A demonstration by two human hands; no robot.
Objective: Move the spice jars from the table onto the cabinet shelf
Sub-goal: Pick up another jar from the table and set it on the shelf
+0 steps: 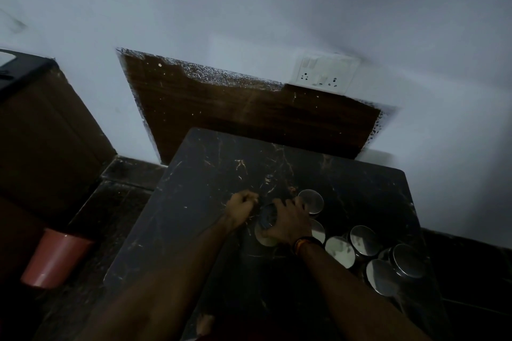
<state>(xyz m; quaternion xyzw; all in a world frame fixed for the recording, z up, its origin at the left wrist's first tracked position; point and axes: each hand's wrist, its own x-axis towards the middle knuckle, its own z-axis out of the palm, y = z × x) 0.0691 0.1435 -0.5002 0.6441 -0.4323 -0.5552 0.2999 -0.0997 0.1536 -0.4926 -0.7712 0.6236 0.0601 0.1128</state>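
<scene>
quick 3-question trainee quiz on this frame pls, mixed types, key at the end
1. True or false: the right hand rests on top of a jar on the dark table.
2. The wall socket sits: A) above the table's far right corner, B) on the floor, C) on the brown cabinet.
3. Fill in: the left hand is curled and holds ____.

Key: 1 true; 2 A; 3 nothing that can be seen.

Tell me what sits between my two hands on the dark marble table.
In the head view, a steel-lidded spice jar, gripped by the right hand; the left hand is beside it.
</scene>
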